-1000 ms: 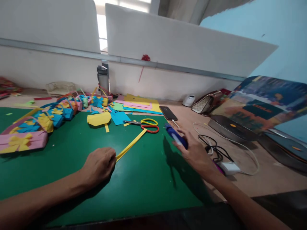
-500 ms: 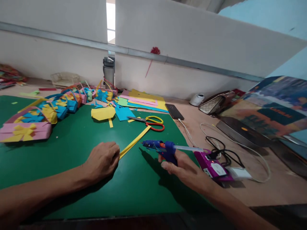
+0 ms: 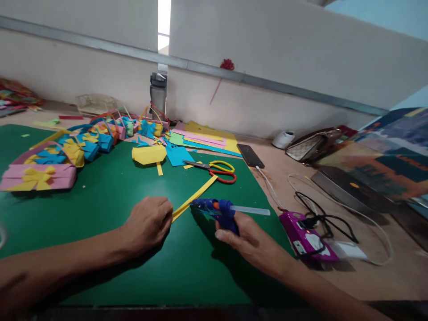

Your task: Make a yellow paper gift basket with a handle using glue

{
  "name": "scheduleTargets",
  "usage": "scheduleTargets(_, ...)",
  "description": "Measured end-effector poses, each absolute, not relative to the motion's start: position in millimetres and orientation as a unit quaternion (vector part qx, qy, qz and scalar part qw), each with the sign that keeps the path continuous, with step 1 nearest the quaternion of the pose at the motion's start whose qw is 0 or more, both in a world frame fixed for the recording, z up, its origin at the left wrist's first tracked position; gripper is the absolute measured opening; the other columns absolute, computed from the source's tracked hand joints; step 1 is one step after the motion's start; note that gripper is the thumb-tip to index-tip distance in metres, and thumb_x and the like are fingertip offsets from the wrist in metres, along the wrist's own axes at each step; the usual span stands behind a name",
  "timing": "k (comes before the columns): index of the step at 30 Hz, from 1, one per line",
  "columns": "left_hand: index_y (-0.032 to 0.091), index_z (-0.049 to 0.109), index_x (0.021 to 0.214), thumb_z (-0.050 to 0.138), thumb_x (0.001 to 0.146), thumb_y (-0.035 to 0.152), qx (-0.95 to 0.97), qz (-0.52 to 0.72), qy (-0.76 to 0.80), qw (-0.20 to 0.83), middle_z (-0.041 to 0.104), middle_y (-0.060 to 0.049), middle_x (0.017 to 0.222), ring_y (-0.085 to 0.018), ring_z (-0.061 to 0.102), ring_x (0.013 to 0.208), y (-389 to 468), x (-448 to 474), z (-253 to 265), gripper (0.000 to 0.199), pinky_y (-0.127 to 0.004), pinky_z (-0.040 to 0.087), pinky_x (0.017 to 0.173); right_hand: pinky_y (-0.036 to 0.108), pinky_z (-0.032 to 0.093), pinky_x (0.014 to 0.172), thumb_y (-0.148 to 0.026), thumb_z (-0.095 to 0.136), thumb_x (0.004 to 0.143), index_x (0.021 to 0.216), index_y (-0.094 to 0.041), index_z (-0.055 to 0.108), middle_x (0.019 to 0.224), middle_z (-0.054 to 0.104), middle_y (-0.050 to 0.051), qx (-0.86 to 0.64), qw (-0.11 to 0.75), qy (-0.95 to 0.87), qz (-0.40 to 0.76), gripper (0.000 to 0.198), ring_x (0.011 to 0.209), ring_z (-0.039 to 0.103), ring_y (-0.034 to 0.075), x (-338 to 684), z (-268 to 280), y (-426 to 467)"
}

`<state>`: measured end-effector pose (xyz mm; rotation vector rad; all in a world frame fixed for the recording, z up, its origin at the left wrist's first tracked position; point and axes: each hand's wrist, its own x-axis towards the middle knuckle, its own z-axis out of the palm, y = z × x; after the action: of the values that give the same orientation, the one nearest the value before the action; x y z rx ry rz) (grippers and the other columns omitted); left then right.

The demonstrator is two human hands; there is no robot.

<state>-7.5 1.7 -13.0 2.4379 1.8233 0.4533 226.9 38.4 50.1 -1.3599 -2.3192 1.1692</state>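
Note:
A folded yellow paper strip (image 3: 197, 195) sticks out of my left hand (image 3: 149, 223), whose fingers are closed on its near end. In my right hand (image 3: 245, 234) is a blue hot glue gun (image 3: 217, 209) with a clear glue stick (image 3: 252, 210) in its back. The gun's nozzle points left, right beside the strip; whether it touches I cannot tell. Just past the strip's far end lie scissors (image 3: 222, 171) with yellow and red handles. A yellow folded paper piece (image 3: 149, 154) and a blue paper sheet (image 3: 179, 154) rest beyond my left hand.
Several paper baskets with bows (image 3: 40, 177) line the left of the green mat (image 3: 110, 205). Stacked coloured paper (image 3: 214, 138) and a bottle (image 3: 158, 96) stand at the back. On the right are a phone (image 3: 250, 155), a purple power strip (image 3: 306, 236) and cables (image 3: 324, 218).
The glue gun has moved left, bringing its nozzle up to the yellow strip. My left hand keeps its hold on the strip. The view has shifted slightly.

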Motion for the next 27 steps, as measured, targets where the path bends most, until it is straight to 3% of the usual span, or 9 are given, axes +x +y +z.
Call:
scheduleTargets(12, 0.017, 0.053, 0.070, 0.035, 0.087, 0.020, 0.789, 0.150, 0.594, 0.035, 0.056, -0.004, 0.070, -0.016, 0.043, 0.061, 2, -8, -15, 0.025, -0.029, 0.026, 0.057, 0.027, 0.036, 0.052, -0.036, 0.051, 0.080, 0.079, -0.018, 0.048, 0.066, 0.046, -0.003, -0.494, 0.123, -0.769, 0.387, 0.018, 0.059, 0.043, 0.012, 230, 54, 54)
scheduleTargets(17, 0.017, 0.054, 0.071, 0.036, 0.087, 0.021, 0.788, 0.150, 0.596, 0.043, 0.057, -0.004, 0.072, -0.017, 0.045, 0.063, 2, -8, -14, 0.024, -0.029, 0.028, 0.058, 0.026, 0.036, 0.051, -0.034, 0.050, 0.080, 0.077, -0.019, 0.047, 0.065, 0.045, -0.003, -0.499, 0.114, -0.768, 0.385, 0.016, 0.057, 0.042, 0.012, 231, 53, 58)
scheduleTargets(22, 0.017, 0.054, 0.070, 0.038, 0.087, 0.021, 0.790, 0.159, 0.591, 0.032, 0.056, -0.004, 0.070, -0.016, 0.046, 0.063, 2, -9, -16, 0.024, -0.029, 0.030, 0.058, 0.029, 0.041, 0.060, -0.040, 0.050, 0.080, 0.078, -0.019, 0.047, 0.076, 0.051, 0.001, -0.482, 0.109, -0.784, 0.374, 0.022, 0.069, 0.048, 0.015, 230, 52, 48)
scheduleTargets(27, 0.016, 0.055, 0.070, 0.039, 0.087, 0.023, 0.792, 0.169, 0.586, 0.033, 0.057, -0.004, 0.071, -0.016, 0.048, 0.064, 2, -11, -18, 0.024, -0.029, 0.032, 0.059, 0.027, 0.038, 0.057, -0.037, 0.050, 0.081, 0.073, -0.019, 0.047, 0.069, 0.049, -0.001, -0.453, 0.072, -0.810, 0.365, 0.021, 0.062, 0.045, 0.013, 222, 54, 36)
